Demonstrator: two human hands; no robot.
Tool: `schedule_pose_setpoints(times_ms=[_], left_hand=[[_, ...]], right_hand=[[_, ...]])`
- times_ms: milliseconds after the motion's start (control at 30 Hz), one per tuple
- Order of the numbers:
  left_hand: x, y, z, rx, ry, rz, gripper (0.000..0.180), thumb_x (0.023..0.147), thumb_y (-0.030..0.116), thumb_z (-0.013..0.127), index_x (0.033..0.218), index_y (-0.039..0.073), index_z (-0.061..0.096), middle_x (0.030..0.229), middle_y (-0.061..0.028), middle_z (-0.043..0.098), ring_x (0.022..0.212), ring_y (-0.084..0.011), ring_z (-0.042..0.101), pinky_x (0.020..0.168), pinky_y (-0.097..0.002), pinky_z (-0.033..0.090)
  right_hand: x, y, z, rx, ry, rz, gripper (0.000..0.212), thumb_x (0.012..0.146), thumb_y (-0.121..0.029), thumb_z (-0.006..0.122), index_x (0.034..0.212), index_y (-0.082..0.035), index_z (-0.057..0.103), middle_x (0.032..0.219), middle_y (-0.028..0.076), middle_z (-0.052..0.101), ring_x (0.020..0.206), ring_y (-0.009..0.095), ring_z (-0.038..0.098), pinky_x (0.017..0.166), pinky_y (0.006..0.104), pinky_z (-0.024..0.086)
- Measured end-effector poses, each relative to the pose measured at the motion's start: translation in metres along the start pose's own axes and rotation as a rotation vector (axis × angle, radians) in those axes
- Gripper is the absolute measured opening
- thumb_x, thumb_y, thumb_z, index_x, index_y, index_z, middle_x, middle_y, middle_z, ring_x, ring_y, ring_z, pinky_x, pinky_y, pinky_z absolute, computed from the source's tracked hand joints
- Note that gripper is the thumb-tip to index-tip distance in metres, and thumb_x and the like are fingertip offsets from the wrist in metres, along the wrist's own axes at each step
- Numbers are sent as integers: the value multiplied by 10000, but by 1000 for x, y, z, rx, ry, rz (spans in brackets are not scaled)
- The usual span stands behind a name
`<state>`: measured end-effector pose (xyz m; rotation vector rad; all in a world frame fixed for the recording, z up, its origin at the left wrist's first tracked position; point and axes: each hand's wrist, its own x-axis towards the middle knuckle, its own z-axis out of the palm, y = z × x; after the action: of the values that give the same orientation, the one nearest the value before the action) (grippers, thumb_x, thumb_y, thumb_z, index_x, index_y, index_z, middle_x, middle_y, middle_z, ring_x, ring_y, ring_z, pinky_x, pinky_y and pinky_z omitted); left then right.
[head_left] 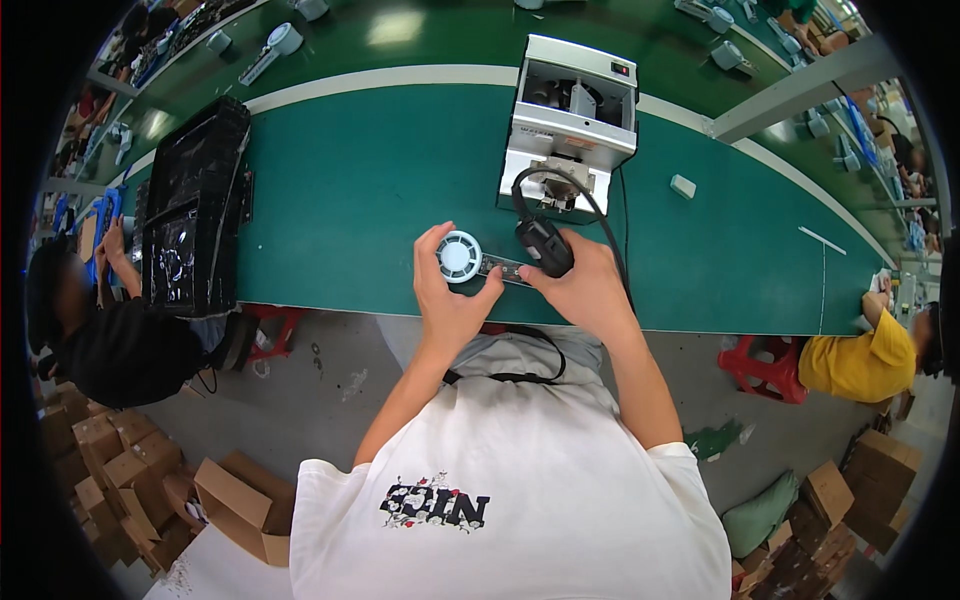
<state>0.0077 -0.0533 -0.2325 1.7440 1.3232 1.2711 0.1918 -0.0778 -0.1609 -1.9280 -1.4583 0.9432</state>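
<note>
A light-blue handheld fan lies level above the bench's near edge, its round slotted head to the left. Dark inner parts show along its handle. Around the head, my left hand is closed, with fingers at the far rim and the thumb by the handle. My right hand is wrapped round a black corded electric screwdriver, while its thumb touches the handle's right end. From the screwdriver, a black cable loops up and back down to the right. Its tip is hidden.
A silver screw-feeder box stands just beyond my right hand. Black plastic-covered trays sit at left, and a small white block at right. Beyond the bench runs a green belt carrying fan parts. People sit at both sides.
</note>
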Motion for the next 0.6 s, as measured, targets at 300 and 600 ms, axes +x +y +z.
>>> schedule_pose_setpoints(times_ms=[300,600], left_hand=[[0,-3,2,-6,27,32,673,694,62,825,1263,0,470,1192,-150,561,1067,-244,584,936,-341,464],[-2,4,1,-22,18,-23,648,695,71,825,1228,8,462,1193,-122,511,1049,-229,552,937,-329,448]], right_hand=[[11,3,-8,-11,-101,54,435,737,-271,833,1030,13,682,764,156,668,672,283,624,662,381,505],[-3,-43,-48,479,404,-57,286,786,-215,844,756,-30,629,655,-5,605,552,79,529,510,240,426]])
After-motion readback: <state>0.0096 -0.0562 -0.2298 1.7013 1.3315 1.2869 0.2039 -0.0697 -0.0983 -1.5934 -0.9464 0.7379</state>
